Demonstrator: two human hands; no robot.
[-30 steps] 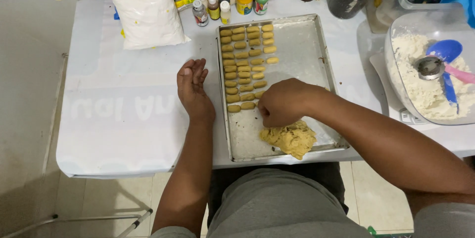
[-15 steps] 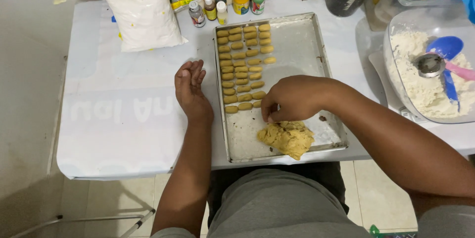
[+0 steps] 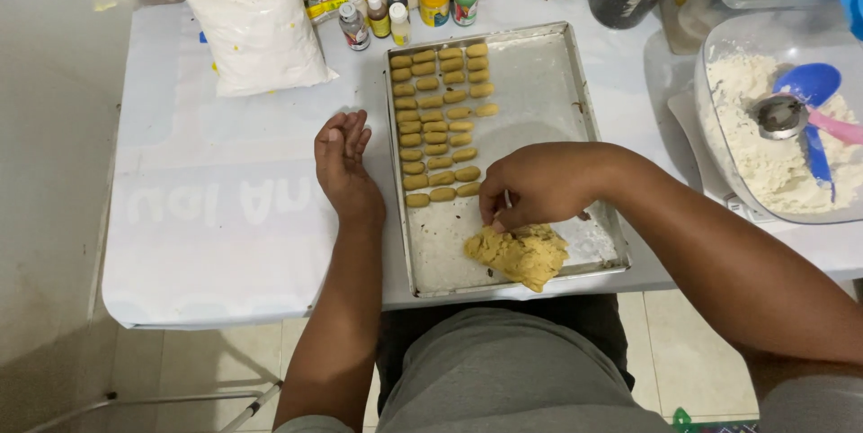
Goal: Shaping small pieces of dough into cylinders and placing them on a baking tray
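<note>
Head view: the right hand [image 3: 539,186] is seen with fingertips pinched into the lump of yellow dough [image 3: 520,255] at the near end of the metal baking tray [image 3: 548,82], while the left hand [image 3: 343,159] rests flat and empty on the white table cover [image 3: 225,208] just beside the tray. The shaped dough pieces [image 3: 440,127] are laid in close rows, and the nearest row could be dented by the knuckles when a piece is pulled off. The tray is not steadied and could slide.
</note>
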